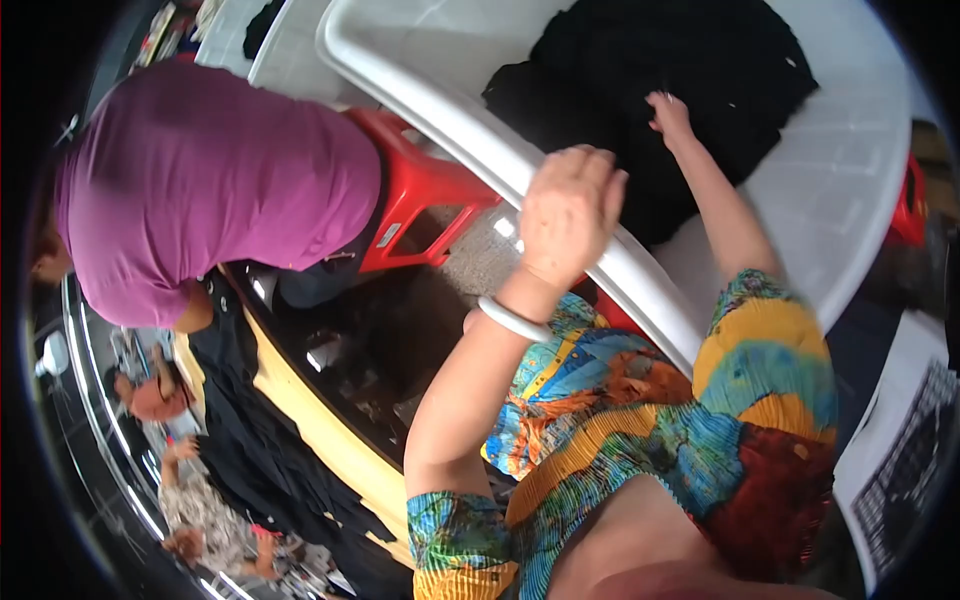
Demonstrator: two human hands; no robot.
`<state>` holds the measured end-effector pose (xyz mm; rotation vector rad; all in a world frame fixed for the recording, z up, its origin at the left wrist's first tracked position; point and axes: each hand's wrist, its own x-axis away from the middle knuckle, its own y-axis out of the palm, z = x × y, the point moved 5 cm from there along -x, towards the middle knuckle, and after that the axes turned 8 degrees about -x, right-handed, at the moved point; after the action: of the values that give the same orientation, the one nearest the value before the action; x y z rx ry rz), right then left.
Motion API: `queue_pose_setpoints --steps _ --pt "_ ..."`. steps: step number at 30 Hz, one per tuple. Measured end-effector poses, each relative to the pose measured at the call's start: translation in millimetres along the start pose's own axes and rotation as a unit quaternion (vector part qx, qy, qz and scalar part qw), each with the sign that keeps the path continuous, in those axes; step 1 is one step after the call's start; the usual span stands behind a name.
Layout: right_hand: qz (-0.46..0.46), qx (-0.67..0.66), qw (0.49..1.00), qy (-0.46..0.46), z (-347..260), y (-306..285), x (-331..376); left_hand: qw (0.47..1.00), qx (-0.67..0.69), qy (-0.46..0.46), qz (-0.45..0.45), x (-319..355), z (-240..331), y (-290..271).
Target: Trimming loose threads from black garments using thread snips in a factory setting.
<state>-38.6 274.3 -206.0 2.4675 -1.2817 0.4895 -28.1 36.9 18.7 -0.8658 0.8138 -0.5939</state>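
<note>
A heap of black cloth (pixel 690 60) lies in a large white plastic tub (pixel 850 200). Reaching over the tub, my right hand (pixel 671 118) has its fingers bent together against the cloth and appears to grip it. My left hand (pixel 572 215), with a pale bangle (pixel 513 320) on its wrist, is raised in front of the tub's near rim. Its fingers are curled, and whatever may be inside them is hidden by the back of the hand.
At the left, a person in a purple shirt (pixel 220 180) sits on a red plastic stool (pixel 415 190). Dark garments (pixel 270 440) lie along a pale tabletop (pixel 290 390). Other people sit beyond it. A white sheet with dark print (pixel 905 430) is at the right.
</note>
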Motion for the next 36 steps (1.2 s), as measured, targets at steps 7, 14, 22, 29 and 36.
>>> queue_pose_setpoints --steps 7,14,22,29,36 --pt "-0.174 -0.155 0.954 -0.188 -186.0 43.4 171.9 0.996 -0.020 0.038 0.072 7.8 9.6 1.6" --pt "-0.570 -0.075 0.787 -0.221 -240.3 142.7 444.5 0.958 0.237 -0.161 -0.037 44.7 7.7 -19.3" --pt "-0.749 -0.162 0.573 -0.291 -165.3 200.0 639.1 0.690 0.626 -0.347 0.110 115.8 13.2 -87.8" --pt "-0.795 0.082 0.496 -0.340 -130.0 156.7 592.0 0.537 0.789 -0.273 0.120 186.8 -2.4 -136.2" --pt "-0.331 0.288 0.850 -0.292 -188.8 43.7 326.6 0.557 0.740 -0.251 0.280 276.7 11.1 -177.5"
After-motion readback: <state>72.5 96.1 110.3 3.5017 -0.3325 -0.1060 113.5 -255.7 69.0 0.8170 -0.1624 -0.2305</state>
